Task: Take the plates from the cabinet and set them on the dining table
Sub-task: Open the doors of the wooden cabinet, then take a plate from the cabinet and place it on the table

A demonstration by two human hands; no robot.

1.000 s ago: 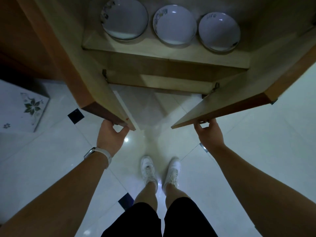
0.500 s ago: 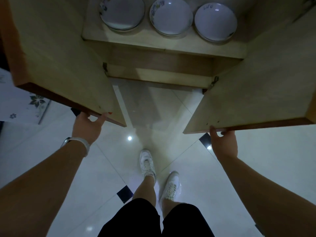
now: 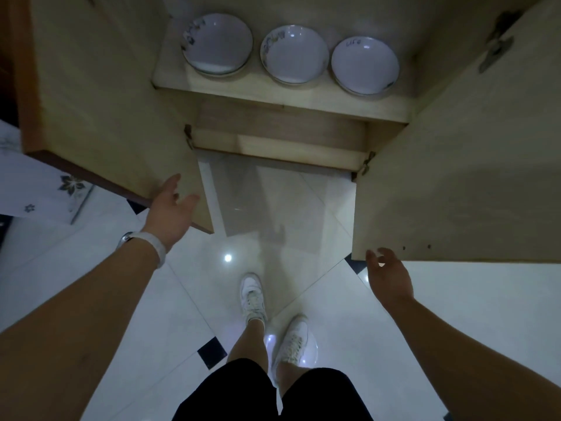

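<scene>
One head-worn wide-angle view looks steeply down, close on the open cabinet [image 3: 282,117] and tiled floor [image 3: 188,299].

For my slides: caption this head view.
Cabinet doors open; three plates on the shelf; left hand and right hand open near the door edges.

We see glossy white plates [image 3: 217,44] in a matt pale wood cabinet [image 3: 455,177] (the floor tiles [image 3: 188,299] shine too).
</scene>
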